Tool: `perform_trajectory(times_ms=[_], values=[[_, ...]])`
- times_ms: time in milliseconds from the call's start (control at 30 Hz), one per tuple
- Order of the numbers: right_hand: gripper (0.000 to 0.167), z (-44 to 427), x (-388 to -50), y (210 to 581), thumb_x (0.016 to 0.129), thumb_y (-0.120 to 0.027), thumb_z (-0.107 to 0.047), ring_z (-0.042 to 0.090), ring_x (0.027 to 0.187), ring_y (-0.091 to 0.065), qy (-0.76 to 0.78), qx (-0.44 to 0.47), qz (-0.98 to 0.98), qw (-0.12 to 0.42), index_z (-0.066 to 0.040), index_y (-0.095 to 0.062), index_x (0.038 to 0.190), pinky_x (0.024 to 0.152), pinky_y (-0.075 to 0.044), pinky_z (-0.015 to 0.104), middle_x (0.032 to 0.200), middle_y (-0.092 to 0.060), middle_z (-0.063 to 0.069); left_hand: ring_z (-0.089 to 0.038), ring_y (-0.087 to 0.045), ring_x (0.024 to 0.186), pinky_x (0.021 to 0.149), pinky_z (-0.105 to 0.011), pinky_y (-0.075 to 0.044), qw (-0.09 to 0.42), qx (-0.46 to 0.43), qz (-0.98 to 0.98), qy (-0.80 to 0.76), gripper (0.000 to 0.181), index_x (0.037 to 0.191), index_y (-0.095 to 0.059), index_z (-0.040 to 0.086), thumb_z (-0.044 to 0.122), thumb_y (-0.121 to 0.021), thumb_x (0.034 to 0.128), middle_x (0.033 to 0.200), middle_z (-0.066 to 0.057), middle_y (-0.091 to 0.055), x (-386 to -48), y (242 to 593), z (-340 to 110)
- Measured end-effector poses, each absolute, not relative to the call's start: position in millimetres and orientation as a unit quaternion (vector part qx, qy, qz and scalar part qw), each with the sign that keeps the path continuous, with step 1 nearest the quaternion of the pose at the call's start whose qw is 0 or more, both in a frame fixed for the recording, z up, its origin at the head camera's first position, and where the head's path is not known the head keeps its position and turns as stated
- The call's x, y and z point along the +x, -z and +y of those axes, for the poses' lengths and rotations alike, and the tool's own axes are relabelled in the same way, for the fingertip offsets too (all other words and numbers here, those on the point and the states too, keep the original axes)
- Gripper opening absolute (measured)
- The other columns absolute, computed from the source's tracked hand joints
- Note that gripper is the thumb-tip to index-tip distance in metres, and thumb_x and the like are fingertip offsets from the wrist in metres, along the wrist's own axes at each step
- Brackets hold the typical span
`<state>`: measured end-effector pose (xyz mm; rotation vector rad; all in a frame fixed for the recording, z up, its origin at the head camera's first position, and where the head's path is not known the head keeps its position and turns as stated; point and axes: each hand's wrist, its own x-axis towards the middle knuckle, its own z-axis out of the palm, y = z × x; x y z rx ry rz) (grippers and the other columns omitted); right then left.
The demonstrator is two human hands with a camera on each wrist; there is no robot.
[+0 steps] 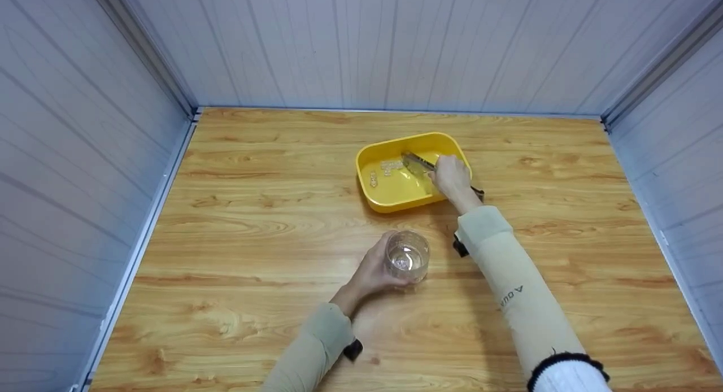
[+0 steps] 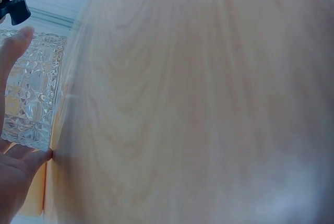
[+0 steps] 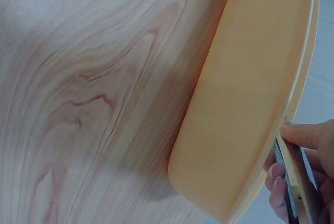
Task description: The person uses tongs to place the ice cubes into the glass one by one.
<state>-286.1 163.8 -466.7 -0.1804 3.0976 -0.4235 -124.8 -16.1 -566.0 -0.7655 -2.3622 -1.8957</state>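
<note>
My left hand (image 1: pixel 375 270) holds a clear patterned glass (image 1: pixel 408 257) upright on the table, thumb on one side and fingers on the other. In the left wrist view the cut-glass side (image 2: pixel 36 85) shows between thumb and fingers. My right hand (image 1: pixel 453 179) grips metal tongs (image 1: pixel 419 161) over the right part of a yellow plastic tray (image 1: pixel 415 203). The tongs' tips reach down into the tray, close to several small clear pieces like ice cubes (image 1: pixel 390 166). Whether the tips hold one cannot be told. The right wrist view shows thumb and fingers around the tongs (image 3: pixel 297 187).
The tray's raised wall (image 3: pixel 235 93) stands between the wood-grain table (image 1: pixel 254 211) and the clear pieces. A pale panel wall (image 1: pixel 361 47) closes off the back, with more panels at left and right. The glass is in front of the tray.
</note>
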Motion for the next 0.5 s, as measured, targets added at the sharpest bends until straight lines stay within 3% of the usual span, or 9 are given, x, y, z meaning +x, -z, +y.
perform_trajectory(times_ms=[300, 400, 500], values=[[0.023, 165.9, -286.4, 466.0, 0.083, -0.060, -0.020, 0.022, 0.056, -0.050, 0.136, -0.064, 0.988, 0.023, 0.003, -0.061, 0.085, 0.047, -0.043, 0.035, 0.068, -0.057, 0.013, -0.030, -0.048, 0.109, 0.096, -0.039, -0.037, 0.020, -0.259, -0.750, 0.608, 0.090, 0.125, -0.036, 0.000, 0.006, -0.085, 0.0497, 0.118, -0.016, -0.051, -116.1, 541.1, -16.9], [0.023, 167.8, -286.3, 466.9, 0.083, -0.061, -0.019, 0.021, 0.051, -0.048, 0.132, -0.076, 0.988, 0.012, 0.001, -0.059, 0.071, 0.046, -0.042, 0.035, 0.059, -0.052, 0.009, -0.031, -0.048, 0.108, 0.096, -0.036, -0.037, 0.019, -0.261, -0.754, 0.603, 0.089, 0.124, -0.036, -0.003, 0.005, -0.084, 0.0501, 0.117, -0.018, -0.051, -113.5, 532.2, -18.4], [0.034, 169.4, -286.0, 467.1, 0.083, -0.060, -0.018, 0.018, 0.045, -0.041, 0.132, -0.085, 0.988, 0.001, -0.005, -0.048, 0.054, 0.043, -0.037, 0.032, 0.048, -0.039, 0.003, -0.031, -0.049, 0.108, 0.096, -0.034, -0.038, 0.022, -0.263, -0.759, 0.595, 0.088, 0.124, -0.036, -0.005, 0.004, -0.083, 0.0502, 0.116, -0.019, -0.051, -113.1, 529.0, -19.4]])
